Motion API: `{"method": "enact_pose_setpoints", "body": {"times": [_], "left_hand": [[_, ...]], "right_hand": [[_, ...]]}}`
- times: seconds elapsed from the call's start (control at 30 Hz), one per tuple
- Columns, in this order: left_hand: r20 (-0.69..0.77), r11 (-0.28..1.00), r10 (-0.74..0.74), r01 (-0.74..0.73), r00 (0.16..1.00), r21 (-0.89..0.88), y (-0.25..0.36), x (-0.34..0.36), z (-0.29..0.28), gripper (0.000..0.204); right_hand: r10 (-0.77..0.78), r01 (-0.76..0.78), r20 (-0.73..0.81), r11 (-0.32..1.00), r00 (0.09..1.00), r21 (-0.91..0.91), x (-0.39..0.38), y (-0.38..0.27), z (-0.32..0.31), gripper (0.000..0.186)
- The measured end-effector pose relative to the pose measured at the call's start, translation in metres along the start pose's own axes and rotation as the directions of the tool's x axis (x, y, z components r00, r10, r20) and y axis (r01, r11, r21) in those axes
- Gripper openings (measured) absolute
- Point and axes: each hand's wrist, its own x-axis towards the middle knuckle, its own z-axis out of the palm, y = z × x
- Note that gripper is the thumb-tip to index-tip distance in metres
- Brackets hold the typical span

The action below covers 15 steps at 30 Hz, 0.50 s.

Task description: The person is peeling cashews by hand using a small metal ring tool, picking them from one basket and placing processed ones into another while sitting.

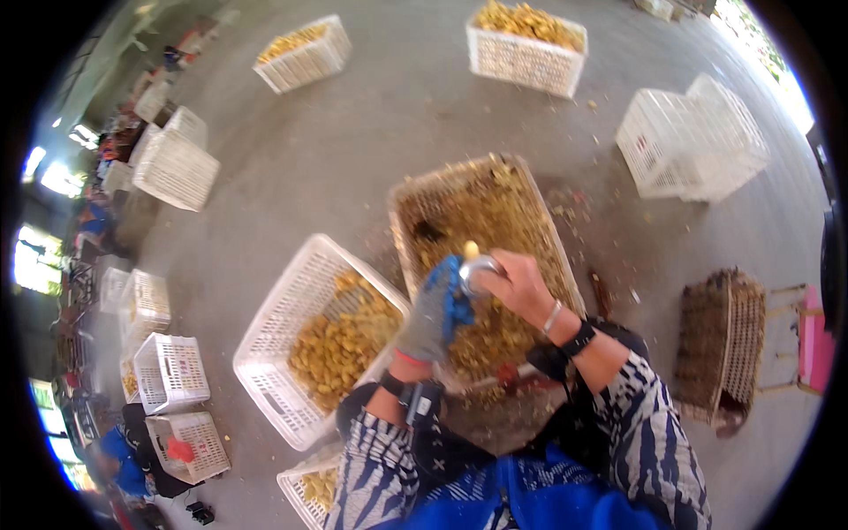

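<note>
With the bare right hand clamped on a round silver metal tool, gentle pressure angled away from the blue-and-grey gloved left hand, whose hold I cannot tell, should suit the small yellow lump beside both, over the dirt-stained white plastic crate.

Near the centre of the frame, a small, blunt, pale-yellow piece points upward, directly above a shiny, rounded, silver-coloured object, itself partly hidden.
</note>
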Motion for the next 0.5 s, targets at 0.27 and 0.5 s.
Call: {"method": "enact_pose_setpoints", "body": {"times": [0.27, 0.5], "left_hand": [[-0.141, 0.993, -0.015, 0.031, 0.990, 0.111, 0.003, -0.009, -0.001, 0.030], [-0.151, 0.983, -0.132, 0.149, 0.980, 0.106, -0.008, -0.009, -0.007, 0.042]], "right_hand": [[-0.082, 0.083, 0.085, 0.996, 0.993, -0.013, -0.005, 0.014, 0.013, 0.030], [0.251, -0.263, -0.103, 0.956, 0.962, -0.126, 0.020, 0.049, -0.017, 0.021]]}}
